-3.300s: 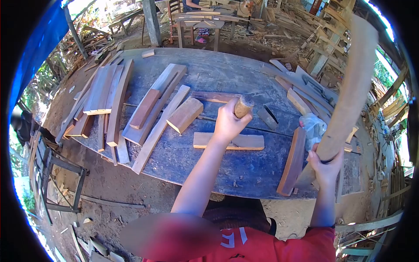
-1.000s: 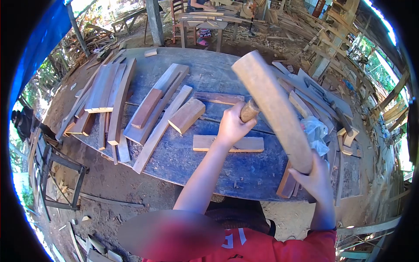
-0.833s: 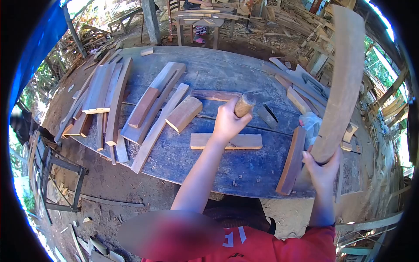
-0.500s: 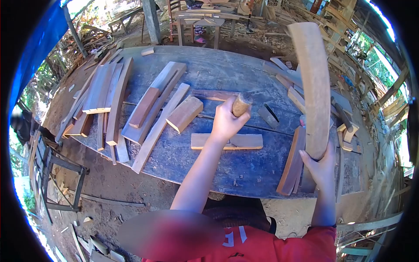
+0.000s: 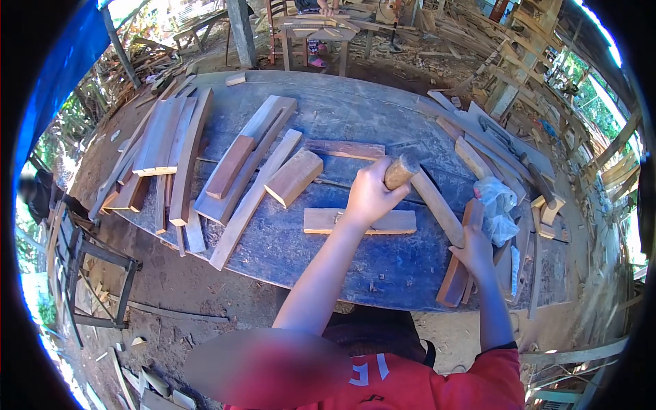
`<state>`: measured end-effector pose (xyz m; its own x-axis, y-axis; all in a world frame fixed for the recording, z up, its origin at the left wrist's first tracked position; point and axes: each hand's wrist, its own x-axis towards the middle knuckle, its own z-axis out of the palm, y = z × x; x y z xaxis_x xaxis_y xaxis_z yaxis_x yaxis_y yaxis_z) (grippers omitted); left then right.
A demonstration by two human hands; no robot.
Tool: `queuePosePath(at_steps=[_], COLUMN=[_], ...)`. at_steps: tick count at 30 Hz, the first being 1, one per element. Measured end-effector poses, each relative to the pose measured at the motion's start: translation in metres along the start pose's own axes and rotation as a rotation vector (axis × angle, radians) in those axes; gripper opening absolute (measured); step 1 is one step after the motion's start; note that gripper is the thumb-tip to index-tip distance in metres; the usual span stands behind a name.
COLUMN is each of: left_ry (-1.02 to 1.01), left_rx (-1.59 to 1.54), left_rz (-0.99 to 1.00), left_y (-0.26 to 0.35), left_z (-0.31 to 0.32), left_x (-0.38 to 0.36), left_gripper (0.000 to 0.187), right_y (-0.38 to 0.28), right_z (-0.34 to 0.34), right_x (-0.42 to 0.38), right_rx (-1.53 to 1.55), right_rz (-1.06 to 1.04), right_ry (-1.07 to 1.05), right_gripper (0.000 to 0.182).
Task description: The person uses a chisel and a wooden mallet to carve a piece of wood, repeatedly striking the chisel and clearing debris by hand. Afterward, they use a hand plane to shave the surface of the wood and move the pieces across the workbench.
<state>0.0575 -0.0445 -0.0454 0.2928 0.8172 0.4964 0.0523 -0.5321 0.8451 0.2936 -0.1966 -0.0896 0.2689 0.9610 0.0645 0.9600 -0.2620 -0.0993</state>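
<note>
At the left of the frame, boards (image 5: pixel 164 137) lie side by side on the desk (image 5: pixel 321 273), and a short block (image 5: pixel 294 179) sits nearer the middle. In the centre lies a flat wooden piece (image 5: pixel 386 222), the left forearm crossing above it and a small dark mark showing at its near-left part. Up and to the right of that piece, the left hand (image 5: pixel 372 193) is wrapped around a stout round handle (image 5: pixel 402 169); whatever lies below the fist is hidden, so whether it meets the wood cannot be told. Just right of the handle, the wooden club (image 5: pixel 439 210) has swung down and leans toward the upper left, its far end at or right beside the handle's top; contact is unclear. This looks like the low end of a stroke. The right hand (image 5: pixel 476 254), clenched on the club's near end, has moved left and now sits over the reddish block (image 5: pixel 454 283). Half a second ago the club stood nearly upright, largely covering the plastic bag (image 5: pixel 499 208) at right, which now shows fully; the left hand and central piece have hardly shifted.
</note>
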Motion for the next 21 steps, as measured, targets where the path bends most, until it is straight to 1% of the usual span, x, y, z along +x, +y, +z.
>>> queuePosePath(at_steps=[2,4,5,7,8,10,11,13,14,16,17,18,19,20,21], left_ry=[0.001,0.001,0.002,0.004,-0.003,-0.014,-0.012,-0.006,-0.008,-0.008,0.004,0.015,-0.059,-0.056,-0.228], left_rx=[0.001,0.0,-0.001,0.002,0.01,0.02,0.02,0.024,0.026,0.031,0.004,-0.024,0.056,0.057,0.059], left_rz=[0.003,0.005,0.008,0.009,0.014,0.018,0.025,0.035,0.054,0.073,0.091,0.108,0.08,0.083,-0.048], left_y=[0.001,0.0,-0.001,-0.001,0.001,0.002,0.002,0.002,0.001,-0.004,-0.007,-0.009,-0.012,-0.016,-0.017], left_z=[-0.001,0.001,0.001,0.001,0.001,0.002,0.003,0.004,0.004,0.006,0.008,0.009,0.006,0.001,-0.008], left_x=[0.001,0.0,0.001,0.0,0.0,-0.002,-0.002,-0.002,-0.002,-0.002,-0.003,-0.003,-0.001,-0.002,-0.005], left_gripper=[0.027,0.027,0.027,0.027,0.027,0.026,0.026,0.026,0.025,0.025,0.026,0.027,0.032,0.032,0.039], right_y=[0.001,-0.003,-0.008,-0.034,-0.046,-0.071,-0.084,-0.112,-0.127,-0.15,-0.156,-0.161,-0.164,-0.165,-0.165], right_z=[0.0,-0.002,-0.006,-0.025,-0.033,-0.049,-0.056,-0.07,-0.077,-0.087,-0.088,-0.086,-0.083,-0.078,-0.073], right_x=[0.003,0.004,0.007,0.014,0.017,0.025,0.03,0.042,0.048,0.057,0.063,0.07,0.074,0.076,0.078], right_rx=[0.001,0.128,0.127,0.459,0.462,0.732,0.735,0.917,0.919,0.841,0.844,0.854,0.862,0.861,0.933], right_rz=[0.01,-0.034,-0.033,-0.113,-0.112,-0.255,-0.253,-0.475,-0.478,-0.607,-0.61,-0.6,-0.591,-0.595,-0.52], right_ry=[-0.028,0.1,0.099,0.288,0.286,0.419,0.419,0.429,0.429,0.464,0.464,0.345,0.227,0.229,0.28], right_gripper=[0.047,0.055,0.055,0.064,0.064,0.066,0.066,0.068,0.068,0.055,0.055,0.045,0.037,0.037,0.031])
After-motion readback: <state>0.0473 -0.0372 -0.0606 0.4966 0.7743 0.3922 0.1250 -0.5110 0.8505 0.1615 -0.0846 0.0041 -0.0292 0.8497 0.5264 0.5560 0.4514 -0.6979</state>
